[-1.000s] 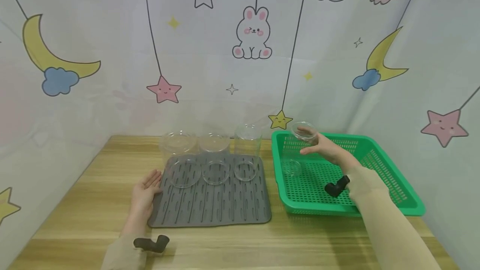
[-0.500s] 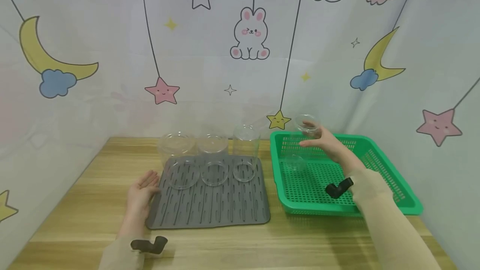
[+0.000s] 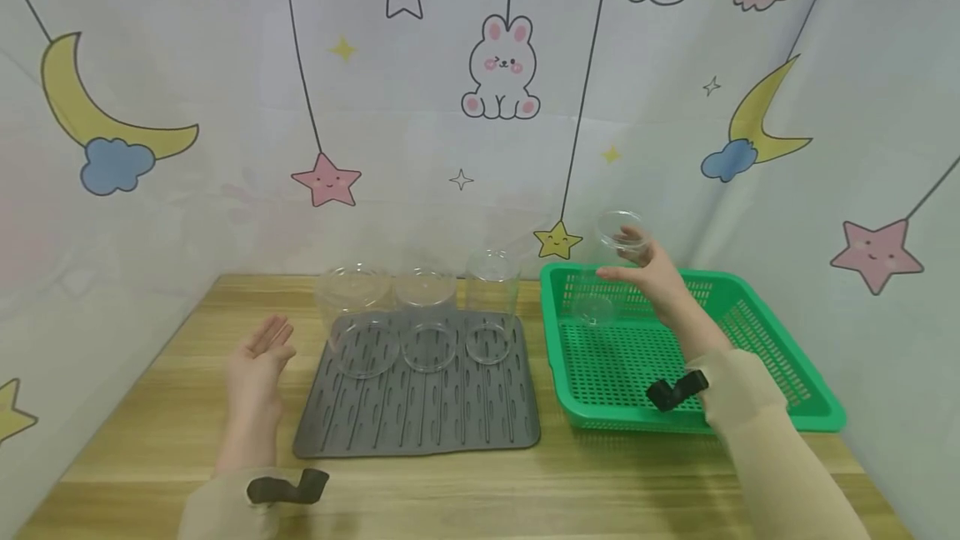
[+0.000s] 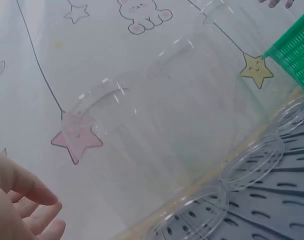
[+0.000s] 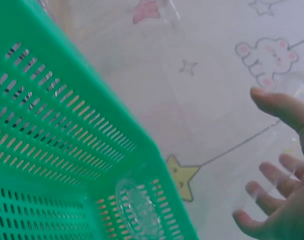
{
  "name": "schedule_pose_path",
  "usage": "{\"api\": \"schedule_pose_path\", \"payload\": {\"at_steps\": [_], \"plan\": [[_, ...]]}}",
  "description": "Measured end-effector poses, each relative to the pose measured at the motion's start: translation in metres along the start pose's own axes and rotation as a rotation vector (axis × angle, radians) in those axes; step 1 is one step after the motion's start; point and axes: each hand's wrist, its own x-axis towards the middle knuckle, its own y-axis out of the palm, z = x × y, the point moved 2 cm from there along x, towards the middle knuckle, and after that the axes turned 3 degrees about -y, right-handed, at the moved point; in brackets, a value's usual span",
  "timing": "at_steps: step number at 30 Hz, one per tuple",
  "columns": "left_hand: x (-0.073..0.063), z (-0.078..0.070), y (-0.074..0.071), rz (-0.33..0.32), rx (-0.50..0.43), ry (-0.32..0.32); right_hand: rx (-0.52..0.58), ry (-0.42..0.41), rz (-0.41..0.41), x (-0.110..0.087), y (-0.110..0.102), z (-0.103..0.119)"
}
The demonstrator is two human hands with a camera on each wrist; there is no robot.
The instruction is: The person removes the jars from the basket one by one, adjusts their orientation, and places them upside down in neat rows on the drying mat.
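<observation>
My right hand (image 3: pixel 656 277) grips a tall clear cup (image 3: pixel 598 294) by its upper part, thumb in front and fingers behind it. The cup leans, its lower end (image 5: pixel 139 210) over the left back part of the green basket (image 3: pixel 637 422). My left hand (image 3: pixel 255 373) is held palm up, relaxed and holding nothing, left of the grey ribbed mat (image 3: pixel 420 423). Along the back of this mat stand a wide clear cup (image 3: pixel 358 315), a middle one (image 3: pixel 427 315) and a narrower, taller one (image 3: pixel 493 298), side by side.
A wooden table (image 3: pixel 450 494) carries the mat and, to its right, the slotted basket. Behind them hangs a white cloth (image 3: pixel 420 132) printed with stars, moons and a rabbit. The basket's left wall stands close beside the mat.
My right hand has raised the cup and carried it slightly right, out of the basket's lower part. The left hand has drawn away from the mat, up and to the left.
</observation>
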Motion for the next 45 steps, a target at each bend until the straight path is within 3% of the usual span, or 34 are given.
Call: {"api": "schedule_pose_path", "payload": {"at_steps": [4,7,14,19,27,32,38,45], "plan": [[-0.012,-0.017,0.007,-0.060,-0.099,0.064,0.006,-0.033,-0.065,-0.007,0.003,0.012],[-0.024,-0.030,0.014,-0.071,-0.137,0.129,-0.007,-0.075,-0.116,-0.013,0.007,0.022],[-0.051,-0.056,0.037,0.006,-0.173,0.244,-0.112,-0.185,-0.205,-0.030,0.023,0.049],[-0.071,-0.067,0.057,0.097,-0.134,0.308,-0.210,-0.301,-0.255,-0.039,0.037,0.064],[-0.088,-0.062,0.082,0.298,0.048,0.331,-0.413,-0.415,-0.240,-0.055,0.066,0.077],[-0.090,-0.052,0.094,0.379,0.122,0.319,-0.513,-0.444,-0.212,-0.066,0.090,0.083],[-0.090,-0.045,0.101,0.503,0.204,0.333,-0.652,-0.544,-0.212,-0.075,0.115,0.089],[-0.089,-0.040,0.108,0.614,0.241,0.336,-0.826,-0.622,-0.179,-0.084,0.140,0.091]]}}
